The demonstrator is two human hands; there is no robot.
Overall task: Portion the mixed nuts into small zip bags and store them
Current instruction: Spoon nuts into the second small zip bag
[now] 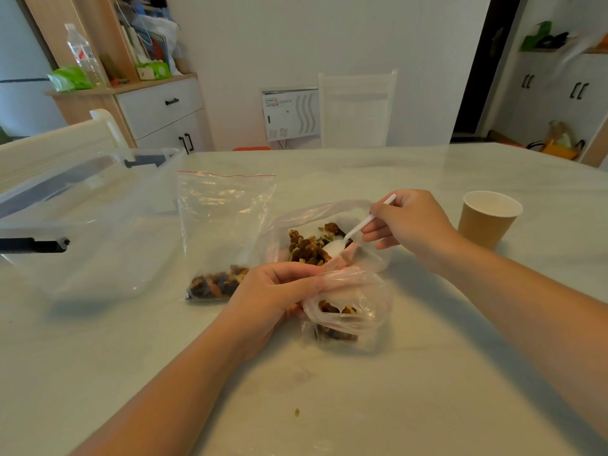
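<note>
My left hand grips the rim of a small zip bag and holds its mouth open; a few nuts lie inside. Just behind it, an open bag of mixed nuts lies on the table. My right hand pinches the handle of a white plastic spoon, whose bowl dips into the nuts. To the left, a larger zip bag with a red seal line lies flat with nuts gathered at its bottom end.
A clear plastic storage box with black latches stands at the left of the pale table. A brown paper cup stands at the right. One nut crumb lies near the front. White chairs stand behind the table.
</note>
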